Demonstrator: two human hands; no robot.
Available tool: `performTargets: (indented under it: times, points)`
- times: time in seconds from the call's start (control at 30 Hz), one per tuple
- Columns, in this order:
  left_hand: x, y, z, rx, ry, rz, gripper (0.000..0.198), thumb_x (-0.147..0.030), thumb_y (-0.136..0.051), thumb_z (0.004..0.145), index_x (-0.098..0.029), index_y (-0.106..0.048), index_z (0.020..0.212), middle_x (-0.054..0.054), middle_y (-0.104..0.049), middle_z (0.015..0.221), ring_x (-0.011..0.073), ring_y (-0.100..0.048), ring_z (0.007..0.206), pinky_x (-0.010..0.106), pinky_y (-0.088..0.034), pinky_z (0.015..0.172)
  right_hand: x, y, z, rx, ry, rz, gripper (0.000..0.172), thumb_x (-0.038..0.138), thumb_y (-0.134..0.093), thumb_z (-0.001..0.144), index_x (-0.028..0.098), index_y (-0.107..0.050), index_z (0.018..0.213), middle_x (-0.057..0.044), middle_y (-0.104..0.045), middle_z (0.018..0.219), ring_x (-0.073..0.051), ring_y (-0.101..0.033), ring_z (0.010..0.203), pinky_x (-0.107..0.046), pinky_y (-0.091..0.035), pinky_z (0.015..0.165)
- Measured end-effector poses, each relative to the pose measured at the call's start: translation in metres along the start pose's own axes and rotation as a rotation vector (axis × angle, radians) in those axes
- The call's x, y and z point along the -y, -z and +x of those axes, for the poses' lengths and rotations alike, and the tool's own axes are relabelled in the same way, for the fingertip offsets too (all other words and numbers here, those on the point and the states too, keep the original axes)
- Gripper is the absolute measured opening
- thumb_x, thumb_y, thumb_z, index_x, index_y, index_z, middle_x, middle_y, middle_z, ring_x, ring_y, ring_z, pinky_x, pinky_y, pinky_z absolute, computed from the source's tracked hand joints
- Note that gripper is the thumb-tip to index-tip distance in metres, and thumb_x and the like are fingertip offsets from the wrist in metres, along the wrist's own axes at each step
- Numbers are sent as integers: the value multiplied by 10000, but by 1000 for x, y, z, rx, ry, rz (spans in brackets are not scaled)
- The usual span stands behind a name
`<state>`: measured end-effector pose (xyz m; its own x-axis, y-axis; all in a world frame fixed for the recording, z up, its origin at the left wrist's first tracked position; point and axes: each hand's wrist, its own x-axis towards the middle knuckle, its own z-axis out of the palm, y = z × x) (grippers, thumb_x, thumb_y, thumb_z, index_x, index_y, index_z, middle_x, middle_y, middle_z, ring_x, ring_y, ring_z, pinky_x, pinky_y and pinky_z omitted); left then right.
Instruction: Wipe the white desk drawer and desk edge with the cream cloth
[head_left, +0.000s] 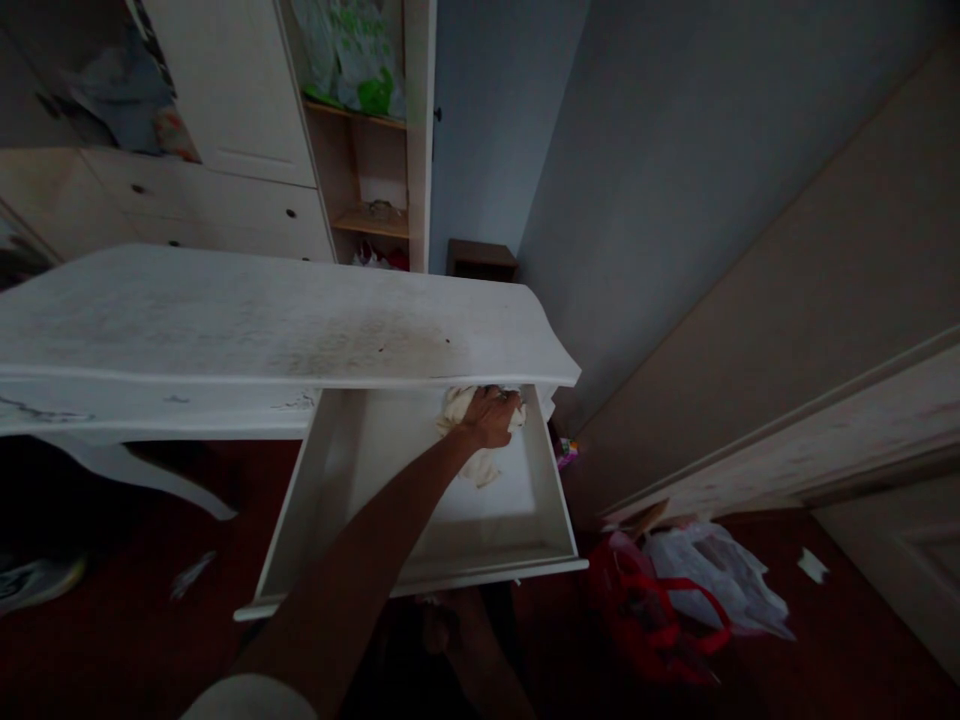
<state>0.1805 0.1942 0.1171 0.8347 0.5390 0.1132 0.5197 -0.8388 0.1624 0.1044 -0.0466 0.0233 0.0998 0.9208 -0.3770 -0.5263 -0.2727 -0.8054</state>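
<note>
My left hand (491, 415) reaches into the far right corner of an open white drawer (330, 500), under the edge of the white desk top (262, 320). Its fingers are closed on a crumpled cream cloth (480, 465) that is pressed against the drawer's bottom. The drawer holds nothing else that I can see. Below the drawer's front edge, a dim shape that may be my right hand (450, 630) sits in deep shadow. Its fingers cannot be made out.
A red bag (645, 620) and white plastic bags (720, 580) lie on the dark red floor to the right of the drawer. A white door (825, 400) leans in at the right. Behind the desk are a white wardrobe (232, 90), open shelves (371, 170) and a small dark stool (480, 260).
</note>
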Motion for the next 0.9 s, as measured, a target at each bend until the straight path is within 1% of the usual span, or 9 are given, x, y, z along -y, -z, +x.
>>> performTargets:
  times: [0.13,0.27,0.37,0.43,0.5,0.57,0.67,0.8,0.9]
  points:
    - [5,8,7,69,-72,13,519,-266,-641,673,-201,-503,1169,99,-674,1132,303,-508,1172,444,-387,969,2,-1,-1,-6,-24,69,340,507,-683,695,170,-682,738,66,-433,464,-78,-374,423,-223,-307,442]
    - [8,9,10,57,-83,41,515,-245,-640,656,-196,-530,1157,95,-686,1098,299,-520,1162,435,-401,960,1,-1,0,-7,-17,81,340,499,-706,673,168,-699,751,43,-516,531,-70,-389,419,-229,-302,442]
    - [11,8,7,60,-158,50,493,-261,-646,659,-215,-558,1143,82,-684,1083,299,-527,1142,446,-383,978,2,-1,0,-10,-10,79,347,504,-704,685,161,-700,738,35,-521,530,-72,-400,435,-236,-304,460]
    - [12,7,0,70,-232,44,462,-274,-653,655,-223,-587,1109,82,-679,1048,295,-540,1113,437,-387,963,4,-2,-1,-11,-13,87,341,498,-710,685,159,-694,724,47,-484,489,-77,-393,438,-242,-310,473]
    - [9,4,-12,83,-301,22,427,-279,-660,646,-231,-609,1067,75,-675,991,282,-555,1079,412,-398,935,6,-2,-2,-16,-19,103,321,472,-725,669,159,-688,725,53,-477,486,-77,-383,440,-243,-309,474]
    - [2,-1,-27,100,-370,-11,402,-292,-667,642,-240,-619,1038,63,-670,946,264,-570,1042,389,-403,916,7,-2,-2,-19,-33,115,304,447,-736,654,159,-683,736,55,-487,499,-75,-381,445,-238,-309,474]
    - [-12,-8,-50,116,-458,-41,403,-324,-674,647,-245,-618,1039,55,-667,917,262,-575,1022,391,-404,915,6,-1,-2,-14,-49,120,323,468,-736,654,164,-668,737,66,-463,478,-73,-371,438,-232,-306,474]
    - [-28,-9,-71,149,-520,-44,408,-339,-683,651,-234,-617,1040,57,-684,925,282,-569,1041,416,-407,915,3,1,0,-10,-36,99,314,462,-722,687,157,-668,741,46,-518,554,-59,-355,446,-225,-294,465]
    - [-38,-5,-79,226,-561,-71,365,-337,-698,661,-243,-636,1008,44,-694,945,267,-579,1036,409,-408,927,1,4,2,-6,-36,106,303,456,-724,691,163,-675,753,47,-521,559,-57,-350,438,-217,-286,451]
